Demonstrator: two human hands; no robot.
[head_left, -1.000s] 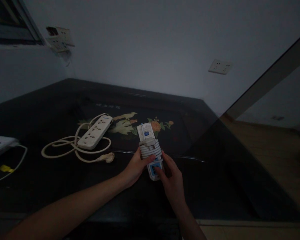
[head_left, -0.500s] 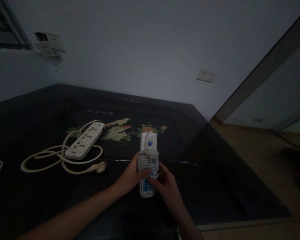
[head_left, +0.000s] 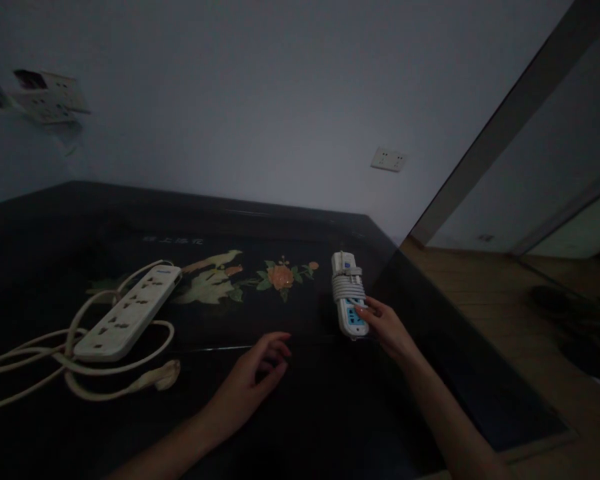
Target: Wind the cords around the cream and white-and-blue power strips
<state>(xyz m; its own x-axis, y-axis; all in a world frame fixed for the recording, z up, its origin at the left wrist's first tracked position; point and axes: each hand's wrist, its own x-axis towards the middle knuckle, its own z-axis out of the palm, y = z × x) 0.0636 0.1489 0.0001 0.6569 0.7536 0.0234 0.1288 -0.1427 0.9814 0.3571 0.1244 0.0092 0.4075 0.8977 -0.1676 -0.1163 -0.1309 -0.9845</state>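
My right hand (head_left: 387,327) grips the lower right side of a white power strip (head_left: 347,260) with blue sockets. Its grey cord (head_left: 347,288) is wound around the strip's middle, and the plug lies against the coil. My left hand (head_left: 260,367) is over the dark tabletop with fingers apart and loosely curled, holding nothing. To its left rests a second white power strip (head_left: 130,313), lying at a slant. That strip's cream cord (head_left: 73,340) runs in loose loops around it and ends in a plug (head_left: 165,375) near my left forearm.
The dark table (head_left: 300,400) has a flower and bird picture (head_left: 280,277) on its top. A white wall behind it carries a socket plate (head_left: 389,159) and more sockets (head_left: 50,97) at left. Wooden floor (head_left: 460,280) lies beyond the table's right edge.
The cord-wrapped power strip has moved right, carried in my right hand. My left hand has let go of it and stays nearer the middle. The view has shifted slightly.
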